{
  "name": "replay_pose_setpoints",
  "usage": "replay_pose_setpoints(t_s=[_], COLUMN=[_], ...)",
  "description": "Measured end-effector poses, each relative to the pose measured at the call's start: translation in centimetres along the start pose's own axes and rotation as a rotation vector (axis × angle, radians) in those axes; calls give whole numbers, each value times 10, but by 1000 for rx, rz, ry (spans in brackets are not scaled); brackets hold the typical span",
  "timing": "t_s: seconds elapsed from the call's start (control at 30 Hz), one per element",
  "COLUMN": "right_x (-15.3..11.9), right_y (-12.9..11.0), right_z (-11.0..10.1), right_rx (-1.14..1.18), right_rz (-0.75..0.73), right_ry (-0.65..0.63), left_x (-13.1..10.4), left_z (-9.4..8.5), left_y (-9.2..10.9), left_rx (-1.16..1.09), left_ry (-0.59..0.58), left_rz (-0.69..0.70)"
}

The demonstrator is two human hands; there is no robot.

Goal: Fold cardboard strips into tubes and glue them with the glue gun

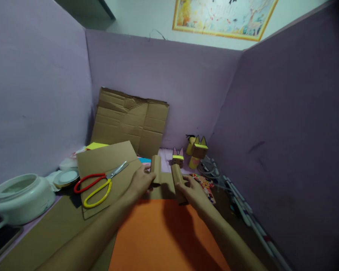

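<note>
My left hand [141, 180] is closed on a small folded piece of brown cardboard [156, 167], held upright. In my right hand [190, 188] is a second folded cardboard piece [176, 176], longer and tilted, its top leaning left. A gap separates the two pieces. Both are above the far edge of an orange sheet [161, 229], with shadows falling on it. Left of my left hand, scissors [109, 178] with one red and one yellow handle lie on a flat cardboard sheet [106, 160].
A creased cardboard panel [130, 120] leans on the back wall. Cat-eared cardboard figures [199, 148] stand behind my right hand. At left are a white pot [24, 199], a round lid [66, 177] and a dark phone-like slab [2, 241]. Pale rods [243, 210] line the right wall.
</note>
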State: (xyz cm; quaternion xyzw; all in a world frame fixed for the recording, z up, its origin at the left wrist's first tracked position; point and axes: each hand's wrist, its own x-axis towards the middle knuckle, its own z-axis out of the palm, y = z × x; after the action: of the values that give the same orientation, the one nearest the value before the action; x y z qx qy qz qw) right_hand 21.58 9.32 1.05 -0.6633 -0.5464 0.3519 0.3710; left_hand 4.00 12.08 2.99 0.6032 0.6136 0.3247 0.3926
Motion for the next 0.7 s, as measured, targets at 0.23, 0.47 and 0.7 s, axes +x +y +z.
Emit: replay_pose_setpoints(t_s=[0.23, 0.47, 0.7], right_x=[-69, -82, -75], right_y=[41, 52, 53], right_z=[11, 24, 21], right_rx=[347, 535, 724], right_rz=[-20, -51, 65], right_ry=[-41, -146, -220], left_x=[-92, -96, -96], left_z=[18, 26, 34], left_y=[-45, -50, -54], left_rx=[-160, 113, -100], left_ry=[-172, -241, -255], left_rz=[118, 191, 100])
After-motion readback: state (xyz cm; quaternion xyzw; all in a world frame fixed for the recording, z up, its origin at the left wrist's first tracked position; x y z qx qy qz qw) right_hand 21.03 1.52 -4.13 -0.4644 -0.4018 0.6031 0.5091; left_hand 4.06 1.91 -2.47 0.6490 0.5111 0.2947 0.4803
